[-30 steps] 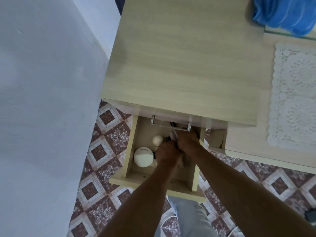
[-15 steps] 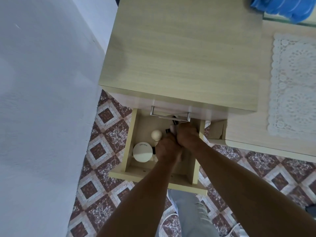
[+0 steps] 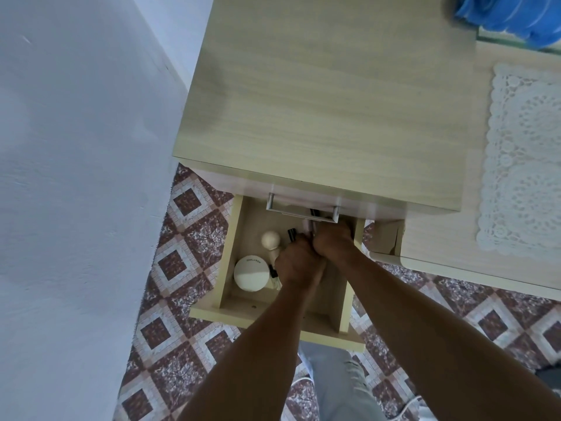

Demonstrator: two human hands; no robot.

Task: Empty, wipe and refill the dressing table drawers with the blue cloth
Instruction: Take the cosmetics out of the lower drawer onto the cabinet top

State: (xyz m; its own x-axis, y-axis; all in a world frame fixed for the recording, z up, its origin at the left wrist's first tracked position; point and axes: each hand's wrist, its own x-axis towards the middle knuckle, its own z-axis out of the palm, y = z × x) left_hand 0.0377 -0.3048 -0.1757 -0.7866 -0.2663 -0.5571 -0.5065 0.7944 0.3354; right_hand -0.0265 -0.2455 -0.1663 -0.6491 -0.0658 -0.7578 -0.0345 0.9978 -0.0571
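Fingers of both hands curl down into the open drawer [image 3: 230, 316], seen only from the backs of the hands. Whether they are pinching or gripping anything cannot be told, because the fingertips are hidden under the knuckles. The left hand [image 3: 299, 264] sits near the middle of the drawer. The right hand [image 3: 334, 243] is touching it, towards the drawer's back right corner.

A small dark tube [image 3: 292, 233] pokes out just beyond the left hand, deeper in the drawer. On the drawer's left side lies a round white jar [image 3: 251, 273], and behind it a cream ball-topped bottle [image 3: 270, 238], both just beside the left hand.

Above the drawer's back edge is a metal handle [image 3: 303, 209] on the closed drawer over it, under the dressing table top [image 3: 318, 101]. The blue cloth [image 3: 513, 13] lies bunched on that top, well apart from the drawer, far back and to its right, partly cut off by the picture's edge. A white lace mat [image 3: 525, 159] lies on the lower part of the table, to the drawer's right.

Patterned floor tiles [image 3: 182, 262] show around the drawer, a pale wall [image 3: 76, 177] stands to its left, and a grey trouser leg [image 3: 340, 387] is below its front.
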